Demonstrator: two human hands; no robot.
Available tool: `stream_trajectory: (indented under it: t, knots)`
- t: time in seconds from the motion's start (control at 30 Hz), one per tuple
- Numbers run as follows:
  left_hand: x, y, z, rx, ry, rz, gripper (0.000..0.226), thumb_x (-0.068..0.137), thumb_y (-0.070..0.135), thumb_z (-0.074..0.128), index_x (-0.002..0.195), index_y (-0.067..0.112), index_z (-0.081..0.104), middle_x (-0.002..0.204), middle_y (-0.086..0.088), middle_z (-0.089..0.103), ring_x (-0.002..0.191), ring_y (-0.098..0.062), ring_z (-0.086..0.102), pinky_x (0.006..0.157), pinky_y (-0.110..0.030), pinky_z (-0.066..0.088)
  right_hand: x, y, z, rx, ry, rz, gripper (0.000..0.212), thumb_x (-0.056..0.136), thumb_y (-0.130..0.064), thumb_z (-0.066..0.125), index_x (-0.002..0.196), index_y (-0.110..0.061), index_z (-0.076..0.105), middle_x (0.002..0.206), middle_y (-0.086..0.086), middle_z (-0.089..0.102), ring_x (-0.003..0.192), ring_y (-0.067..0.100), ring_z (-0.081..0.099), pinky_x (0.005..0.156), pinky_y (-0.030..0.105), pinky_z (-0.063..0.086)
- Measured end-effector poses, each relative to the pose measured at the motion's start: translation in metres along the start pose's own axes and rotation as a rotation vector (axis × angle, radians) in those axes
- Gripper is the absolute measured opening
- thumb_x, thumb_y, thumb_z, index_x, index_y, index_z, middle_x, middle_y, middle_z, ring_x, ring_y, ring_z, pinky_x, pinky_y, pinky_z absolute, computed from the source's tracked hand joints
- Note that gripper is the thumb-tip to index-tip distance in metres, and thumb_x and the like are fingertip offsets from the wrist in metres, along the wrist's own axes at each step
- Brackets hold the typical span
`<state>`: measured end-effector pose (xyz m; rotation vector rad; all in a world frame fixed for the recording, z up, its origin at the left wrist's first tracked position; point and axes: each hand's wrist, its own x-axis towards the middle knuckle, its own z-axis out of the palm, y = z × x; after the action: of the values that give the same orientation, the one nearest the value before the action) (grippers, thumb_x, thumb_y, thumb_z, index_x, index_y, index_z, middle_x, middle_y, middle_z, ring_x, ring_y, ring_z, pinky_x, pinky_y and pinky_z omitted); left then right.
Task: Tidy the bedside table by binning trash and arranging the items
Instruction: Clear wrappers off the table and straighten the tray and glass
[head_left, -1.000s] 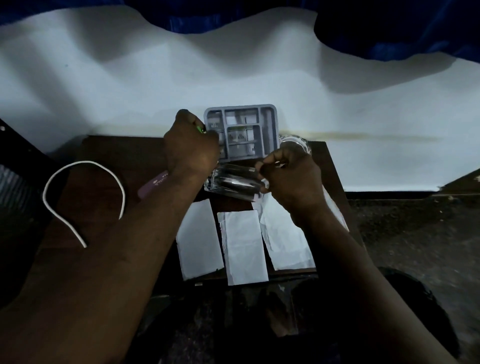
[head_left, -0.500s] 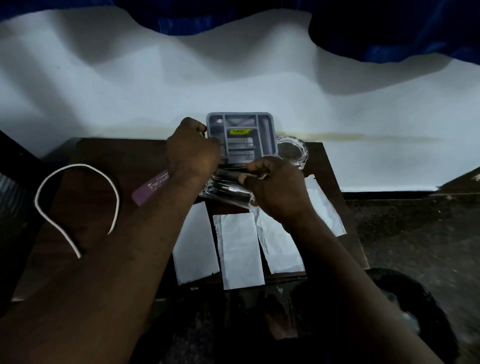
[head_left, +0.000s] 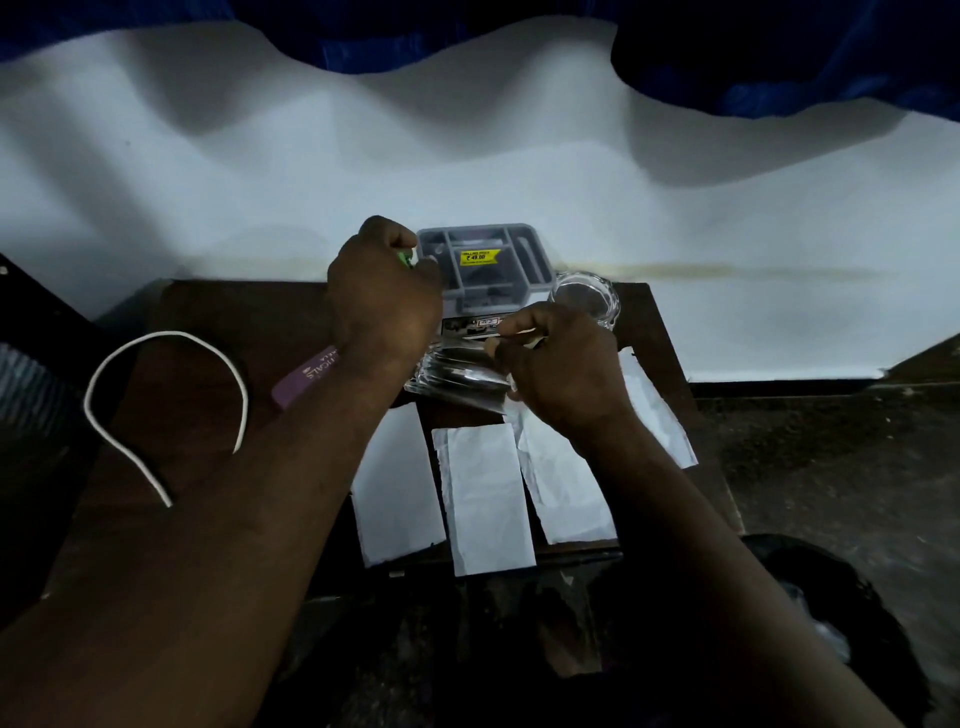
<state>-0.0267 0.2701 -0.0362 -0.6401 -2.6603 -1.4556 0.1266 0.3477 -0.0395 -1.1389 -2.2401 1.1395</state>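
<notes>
**Step in hand (judged): placing small items into the tray.**

The grey tray (head_left: 541, 270) stands at the back edge of the table (head_left: 234, 312), against the wall. The left hand (head_left: 384, 312) is curled into a fist at the tray's left side and grips a small green item (head_left: 404, 258); most of the item is hidden. The right hand (head_left: 563, 376) pinches a thin pale item between thumb and forefinger, just in front of the tray; its kind cannot be told.

1. Lower each item flat into one compartment. Do not bridge a divider.
2. Keep the right wrist clear of the glass dish (head_left: 592, 296), which stands just beside the tray.
3. Avoid pressing on the clear packet (head_left: 457, 376) under the hands.

**Materials**

- Tray: rigid moulded plastic, rounded corners, yellow price sticker.
- Dish: thick clear glass, round; likely heavy and slippery.
- Packet: glossy and crinkled.
- Paper strips (head_left: 488, 499): white, creased, light; trash candidates.
- Purple file (head_left: 304, 376): flat bar.
- White band (head_left: 171, 334): thin open arc.
</notes>
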Motion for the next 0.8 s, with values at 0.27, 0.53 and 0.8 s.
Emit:
stream_trajectory:
  t: [0.27,0.53,0.8]
  knots:
    - [-0.009,0.008,-0.013,0.029,-0.034,0.106,0.008,0.089,0.033,0.070,0.088,0.025,0.069,0.092,0.007,0.073,0.081,-0.009,0.058,0.069,-0.021,0.036,-0.001,-0.010,-0.001,-0.008,0.053,-0.011,0.046,0.086,-0.055,0.079,0.058,-0.020,0.064,0.061,-0.005,0.069,0.059,0.004,0.063,0.059,0.017,0.046]
    - [-0.024,0.023,-0.016,-0.203,-0.209,0.023,0.028,0.087,0.042,0.061,0.066,0.024,0.060,0.059,0.006,0.059,0.062,-0.024,0.062,0.064,-0.042,0.054,-0.014,-0.042,0.017,0.349,0.023,0.209,0.070,0.092,-0.071,0.056,0.060,-0.010,0.061,0.051,0.000,0.053,0.057,0.022,0.053,0.063,0.041,0.044]
    - [-0.050,0.028,-0.010,-0.516,-0.246,-0.096,0.024,0.089,0.012,0.056,0.074,0.029,0.062,0.073,0.014,0.065,0.071,-0.006,0.060,0.071,-0.029,0.050,-0.028,-0.048,0.027,0.861,-0.077,0.453,0.022,0.107,-0.010,0.044,0.092,-0.015,0.059,0.080,-0.001,0.058,0.065,0.009,0.055,0.048,0.018,0.051]
